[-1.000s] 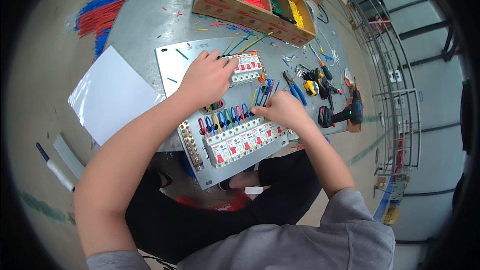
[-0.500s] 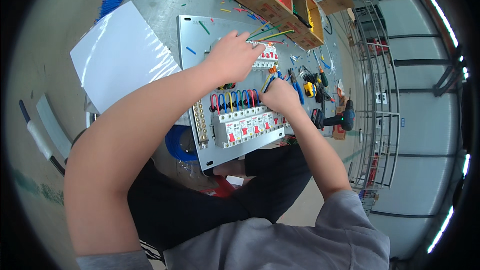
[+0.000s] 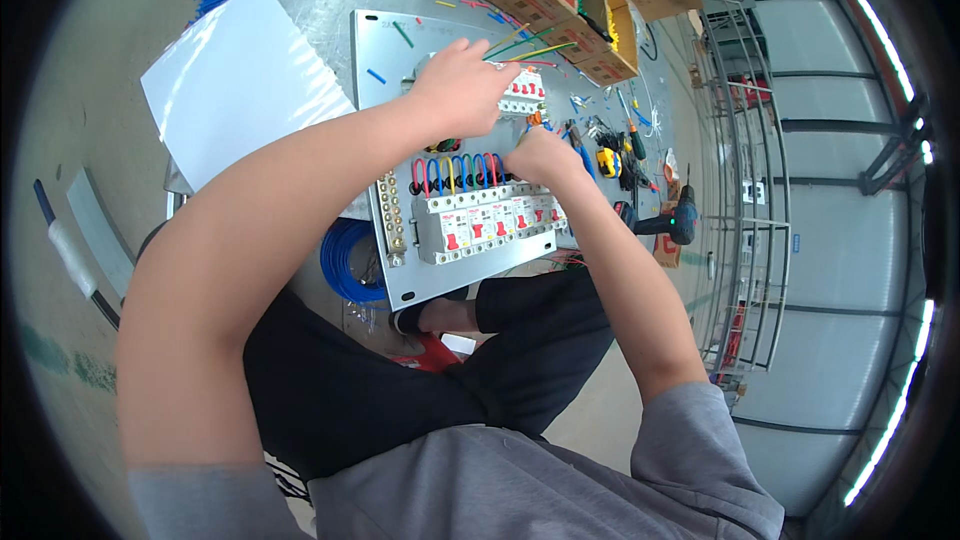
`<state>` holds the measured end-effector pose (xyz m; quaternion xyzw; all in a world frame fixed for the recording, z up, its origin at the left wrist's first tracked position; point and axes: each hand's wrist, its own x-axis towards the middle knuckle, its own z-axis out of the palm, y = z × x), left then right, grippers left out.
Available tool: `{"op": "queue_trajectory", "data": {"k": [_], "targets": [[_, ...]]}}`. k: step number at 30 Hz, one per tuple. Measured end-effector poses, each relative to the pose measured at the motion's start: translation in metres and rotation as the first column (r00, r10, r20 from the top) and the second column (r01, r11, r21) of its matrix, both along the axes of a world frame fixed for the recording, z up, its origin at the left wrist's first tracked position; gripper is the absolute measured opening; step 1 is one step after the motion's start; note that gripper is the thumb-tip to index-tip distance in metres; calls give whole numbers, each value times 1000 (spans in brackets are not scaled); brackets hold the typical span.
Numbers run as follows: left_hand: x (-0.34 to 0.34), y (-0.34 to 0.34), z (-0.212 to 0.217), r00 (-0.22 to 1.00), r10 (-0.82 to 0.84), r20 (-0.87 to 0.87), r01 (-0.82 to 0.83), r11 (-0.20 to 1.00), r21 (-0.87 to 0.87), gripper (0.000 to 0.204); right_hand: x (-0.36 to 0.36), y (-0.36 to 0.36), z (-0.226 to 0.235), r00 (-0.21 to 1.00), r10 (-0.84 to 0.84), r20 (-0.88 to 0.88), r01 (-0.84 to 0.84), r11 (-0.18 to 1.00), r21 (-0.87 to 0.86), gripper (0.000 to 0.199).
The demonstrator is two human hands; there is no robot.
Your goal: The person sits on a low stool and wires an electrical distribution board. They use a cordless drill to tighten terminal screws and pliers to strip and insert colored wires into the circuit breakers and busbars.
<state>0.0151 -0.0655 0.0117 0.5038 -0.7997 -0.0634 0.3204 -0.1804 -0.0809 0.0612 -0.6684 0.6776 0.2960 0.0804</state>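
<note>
A metal mounting plate (image 3: 372, 70) lies tilted in front of me. My left hand (image 3: 465, 90) curls over the upper row of circuit breakers (image 3: 524, 90); its underside is hidden. Loose green and yellow wires (image 3: 545, 51) stick out past its fingers. Lower and to the right, my right hand (image 3: 545, 158) is closed between the two rows, next to orange pieces (image 3: 537, 120); what it grips is hidden. Below it sits a lower row of breakers (image 3: 475, 226) with red switches. Coloured wire loops (image 3: 460, 171) rise along its upper edge. A brass terminal bar (image 3: 391, 220) stands at its left.
A divided cardboard box (image 3: 520, 2) with coloured pieces stands at the back. Pliers (image 3: 582, 152), a yellow tape measure (image 3: 608, 162) and a cordless drill (image 3: 682, 216) lie to the right. White sheets (image 3: 245, 100) are at the left, a blue wire coil (image 3: 345, 260) below.
The view has shifted slightly, so plate and tools sit a little higher and further left. My right hand has turned over the spot between the rows; the blue piece by it is now mostly covered.
</note>
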Motion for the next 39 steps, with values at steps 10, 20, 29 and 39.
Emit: {"op": "queue_trajectory", "data": {"k": [10,20,29,39], "targets": [[10,-3,4,990,-125,66,125,992,7,57,-53,28,45,907,138,398,-114,990,-83,45],[-16,17,37,999,27,32,-26,1000,-14,38,-73,5,31,575,680,455,-433,724,-537,23],[-75,62,31,988,80,-132,-6,875,484,32,-47,-11,14,495,734,465,-421,671,-611,21],[-93,35,14,955,227,-191,-22,695,718,26,-48,-17,1,517,690,507,-308,702,-643,14]]}}
